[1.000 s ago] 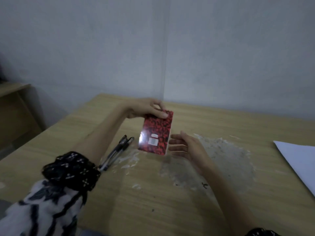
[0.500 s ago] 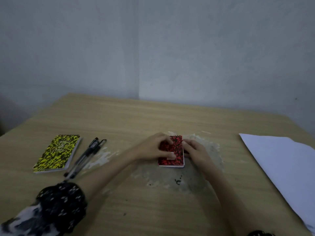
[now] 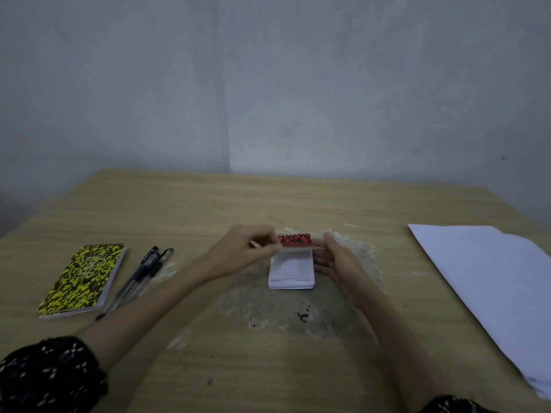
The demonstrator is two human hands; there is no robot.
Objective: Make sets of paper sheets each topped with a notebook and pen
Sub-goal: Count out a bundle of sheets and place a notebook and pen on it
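A person is sitting at a wooden table set against a grey wall, both forearms reaching in from the bottom of the frame toward its centre. A small spiral-bound red notebook is lying on a pale, worn patch of the tabletop at the centre of the frame, its wire binding along the far edge. The left hand is pinching the red-and-black cover between thumb and fingertips and holding it lifted, tilted up off the pad, so that the lined white pages underneath are showing. The right hand is resting just beside the notebook's right edge with its fingers held loosely together and slightly curled, the fingertips touching the side of the pad near the binding; it is not pinching anything that I can see.

At the left of the frame a yellow-and-black notebook is lying flat and closed. Just to its right two dark pens are lying side by side, touching each other. At the right edge of the frame a stack of white paper sheets is lying flat, well apart from the hands. Dark patterned sleeves are showing at the lower corners.
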